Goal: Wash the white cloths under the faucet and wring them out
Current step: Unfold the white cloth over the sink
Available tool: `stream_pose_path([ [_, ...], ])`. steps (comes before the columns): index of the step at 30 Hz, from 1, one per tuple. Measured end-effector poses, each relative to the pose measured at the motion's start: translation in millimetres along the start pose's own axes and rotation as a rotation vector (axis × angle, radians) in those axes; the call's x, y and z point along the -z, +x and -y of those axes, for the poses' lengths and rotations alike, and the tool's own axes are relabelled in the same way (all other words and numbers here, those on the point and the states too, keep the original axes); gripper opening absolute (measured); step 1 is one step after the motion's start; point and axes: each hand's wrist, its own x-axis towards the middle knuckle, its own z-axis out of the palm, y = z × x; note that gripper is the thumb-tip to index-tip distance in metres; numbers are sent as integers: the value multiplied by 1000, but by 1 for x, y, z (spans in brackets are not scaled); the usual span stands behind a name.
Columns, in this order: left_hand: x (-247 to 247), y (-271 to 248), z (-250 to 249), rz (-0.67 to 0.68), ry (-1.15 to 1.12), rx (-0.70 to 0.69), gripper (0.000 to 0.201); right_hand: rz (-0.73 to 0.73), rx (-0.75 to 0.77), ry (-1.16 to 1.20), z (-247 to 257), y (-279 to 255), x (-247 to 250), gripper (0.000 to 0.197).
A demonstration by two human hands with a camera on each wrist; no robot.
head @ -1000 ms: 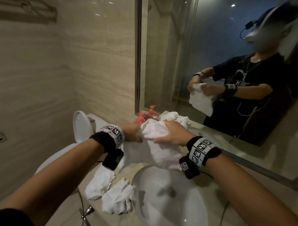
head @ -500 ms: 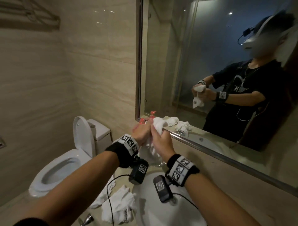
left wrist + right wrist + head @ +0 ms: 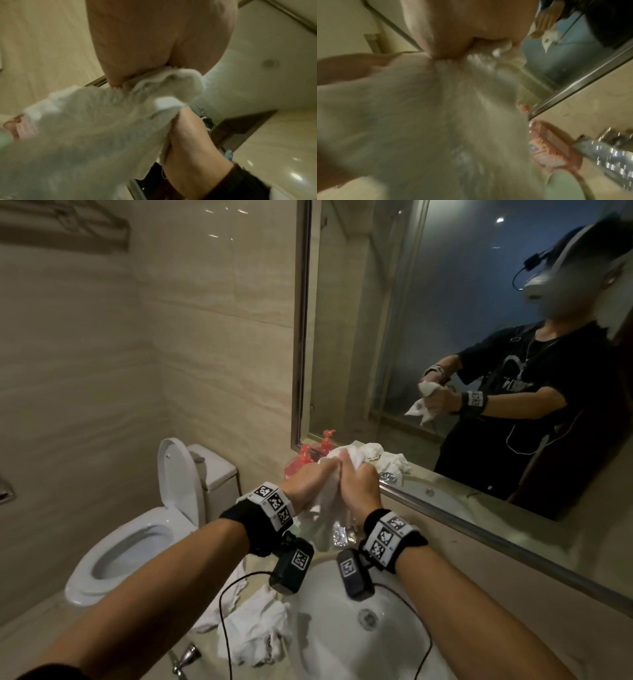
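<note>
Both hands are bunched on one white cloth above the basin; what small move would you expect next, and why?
Probably a counter-twist of the two fists to wring it. The left hand and right hand grip the white cloth close together over the sink, its tail hanging loose below them, so any water should fall into the bowl.

A bathroom: a white ceramic toilet with raised lid (image 3: 144, 529) at left, a round white washbasin (image 3: 359, 645) at bottom centre, a large framed wall mirror (image 3: 445, 320) at upper right, and beige stone-look wall tiles (image 3: 102, 371).
</note>
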Motion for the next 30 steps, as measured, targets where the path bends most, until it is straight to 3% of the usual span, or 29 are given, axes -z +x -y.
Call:
stream_pose_path([
  [3,16,-9,-1,133,136,-3,51,131,30,-126,-2,11,18,49],
  [6,39,-10,0,193,810,-36,76,374,128,-155,2,10,35,42],
  [9,56,-11,8,160,1359,-78,58,669,323,-519,3,9,50,50],
  [12,72,-10,13,140,1418,-71,43,753,319,-879,-6,5,52,40],
  [15,89,-8,20,77,1260,-96,30,754,253,-845,-19,10,61,27],
  [19,97,-5,28,-39,776,-74,27,710,-47,-315,-38,20,77,34],
  [24,61,-6,22,-110,59,41,37,339,-237,56,-50,17,61,32],
  [27,28,-5,16,-110,-139,55,37,38,-196,193,-40,8,44,24],
  [30,-1,0,10,-138,-229,23,43,103,-78,207,-23,-18,14,17],
])
